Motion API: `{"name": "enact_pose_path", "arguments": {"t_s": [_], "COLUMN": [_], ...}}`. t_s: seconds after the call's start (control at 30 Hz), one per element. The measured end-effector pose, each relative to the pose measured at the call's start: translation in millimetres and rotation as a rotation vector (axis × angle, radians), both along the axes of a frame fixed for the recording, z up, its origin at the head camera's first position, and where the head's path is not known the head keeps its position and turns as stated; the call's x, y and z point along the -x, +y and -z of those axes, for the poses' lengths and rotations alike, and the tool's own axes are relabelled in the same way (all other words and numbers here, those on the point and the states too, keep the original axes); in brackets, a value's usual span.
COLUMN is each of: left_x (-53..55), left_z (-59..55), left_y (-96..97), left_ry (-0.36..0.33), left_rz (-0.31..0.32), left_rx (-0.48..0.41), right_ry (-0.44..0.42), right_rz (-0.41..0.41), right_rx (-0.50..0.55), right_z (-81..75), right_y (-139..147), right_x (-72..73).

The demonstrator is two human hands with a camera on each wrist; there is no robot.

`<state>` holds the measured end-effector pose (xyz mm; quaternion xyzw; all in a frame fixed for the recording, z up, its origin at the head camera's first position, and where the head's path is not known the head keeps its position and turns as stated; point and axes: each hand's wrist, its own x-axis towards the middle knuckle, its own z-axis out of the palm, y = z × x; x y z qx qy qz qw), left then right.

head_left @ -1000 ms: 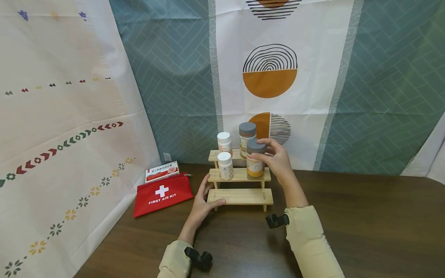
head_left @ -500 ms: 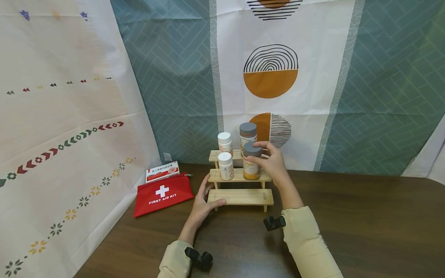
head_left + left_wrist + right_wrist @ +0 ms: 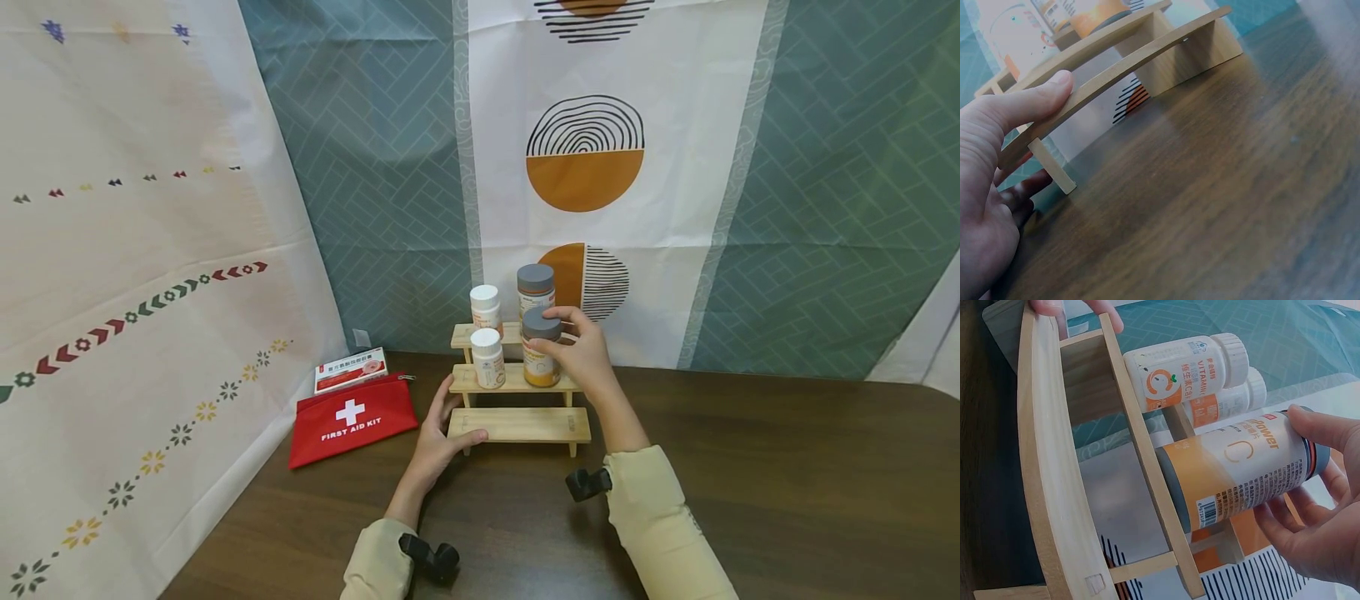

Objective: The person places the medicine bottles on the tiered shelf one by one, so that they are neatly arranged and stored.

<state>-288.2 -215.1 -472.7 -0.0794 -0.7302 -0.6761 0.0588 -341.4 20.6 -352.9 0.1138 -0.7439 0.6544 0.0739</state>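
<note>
A three-tier wooden display stand (image 3: 519, 425) stands on the table. My left hand (image 3: 431, 450) grips its left end, thumb over the lowest tier and the fingers at the side, partly hidden behind it in the left wrist view. My right hand (image 3: 585, 350) holds a grey-lidded vitamin C bottle (image 3: 1241, 465) near the lid, between thumb and fingers. That bottle is upright at the right part of the middle tier. Left of it on the same tier is a small white vitamin bottle (image 3: 487, 360). The top tier bears another white bottle (image 3: 485, 307) and another grey-lidded bottle (image 3: 535, 282).
Left of the stand lies a red first aid kit pouch (image 3: 352, 421), with a white and red medicine box (image 3: 350, 372) behind it. A patterned curtain (image 3: 375, 208) hangs along the back edge of the dark wooden table (image 3: 787, 483).
My right hand has slid the grey-lidded bottle a little leftward, closer to the white bottle on the middle tier. The left hand keeps its place on the stand.
</note>
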Motion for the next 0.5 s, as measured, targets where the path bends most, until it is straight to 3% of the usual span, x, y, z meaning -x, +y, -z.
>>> {"name": "enact_pose_path", "arguments": {"t_s": [0.5], "left_x": [0.1], "left_z": [0.4], "left_y": [0.0], "left_ry": [0.003], "left_rz": [-0.006], "left_rx": [0.001], "right_ry": [0.001], "right_rz": [-0.016], "right_rx": [-0.042], "right_z": [-0.5], "right_y": [0.4], "right_x": [-1.1]}}
